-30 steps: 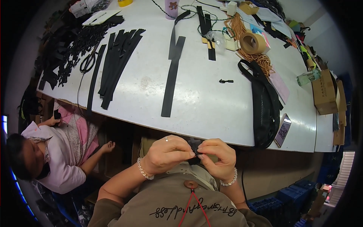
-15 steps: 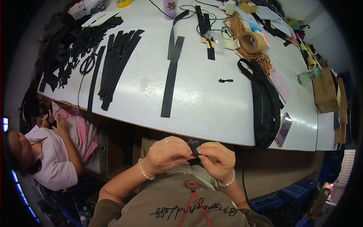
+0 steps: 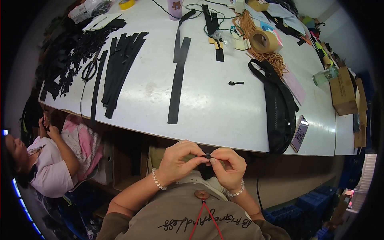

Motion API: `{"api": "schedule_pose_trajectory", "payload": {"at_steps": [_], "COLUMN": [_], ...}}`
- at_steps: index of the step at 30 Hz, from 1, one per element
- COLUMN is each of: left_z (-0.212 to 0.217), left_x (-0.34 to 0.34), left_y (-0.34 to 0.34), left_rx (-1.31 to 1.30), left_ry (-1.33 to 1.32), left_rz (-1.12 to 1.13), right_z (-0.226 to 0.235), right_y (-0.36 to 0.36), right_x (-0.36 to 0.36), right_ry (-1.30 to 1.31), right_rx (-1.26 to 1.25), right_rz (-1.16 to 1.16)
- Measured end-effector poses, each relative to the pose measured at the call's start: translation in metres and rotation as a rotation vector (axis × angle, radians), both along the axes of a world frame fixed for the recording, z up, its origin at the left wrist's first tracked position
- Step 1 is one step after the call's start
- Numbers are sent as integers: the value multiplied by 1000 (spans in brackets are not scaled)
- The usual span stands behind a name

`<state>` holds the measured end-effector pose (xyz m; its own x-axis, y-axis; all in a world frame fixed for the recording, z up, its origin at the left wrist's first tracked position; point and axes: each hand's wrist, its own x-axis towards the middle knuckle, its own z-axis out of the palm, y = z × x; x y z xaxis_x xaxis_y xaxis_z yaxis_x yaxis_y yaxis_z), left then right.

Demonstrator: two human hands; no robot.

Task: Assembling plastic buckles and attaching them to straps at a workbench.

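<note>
Both hands meet in front of my body, just off the table's near edge. My left hand (image 3: 181, 157) pinches a small black strap piece (image 3: 206, 171) between thumb and fingertips. My right hand (image 3: 229, 165) pinches the same piece from the other side, its fingertips almost touching the left ones. Part of the piece dangles below the fingers; its exact shape is mostly covered by them. On the table ahead, a long black strap (image 3: 179, 84) lies lengthwise. To its right rests a small black zipper-pull-like part (image 3: 236, 83), apart from my hands.
The white table (image 3: 216, 120) carries a bundle of black straps (image 3: 122, 72) and scissors (image 3: 90, 71) at left. At right lie a black bag (image 3: 279, 116), a phone (image 3: 299, 134), a tape roll (image 3: 265, 41) and a cardboard box (image 3: 343, 92). A co-worker (image 3: 50, 160) sits at left.
My hands have risen slightly, and the left fingers have shifted their pinch on the black piece. The co-worker's hands have moved away from the pink cloth. The view has shifted a little.
</note>
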<state>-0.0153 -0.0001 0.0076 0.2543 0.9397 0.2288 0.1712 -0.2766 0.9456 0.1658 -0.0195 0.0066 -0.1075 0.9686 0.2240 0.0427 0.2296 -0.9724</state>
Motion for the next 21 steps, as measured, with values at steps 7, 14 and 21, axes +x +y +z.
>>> {"api": "schedule_pose_trajectory", "payload": {"at_steps": [7, 14, 21], "left_z": [-5, -36, -63], "left_x": [-3, 3, 7], "left_y": [8, -16, -24], "left_rx": [85, -477, -724], "left_ry": [93, 88, -310], "left_rz": [-87, 64, 96], "right_z": [-14, -49, -51], "right_y": [-7, -7, -6], "right_x": [-1, 7, 6], "right_ry": [313, 28, 101], "right_rx": [-388, -503, -604], "right_rz": [0, 108, 105]}}
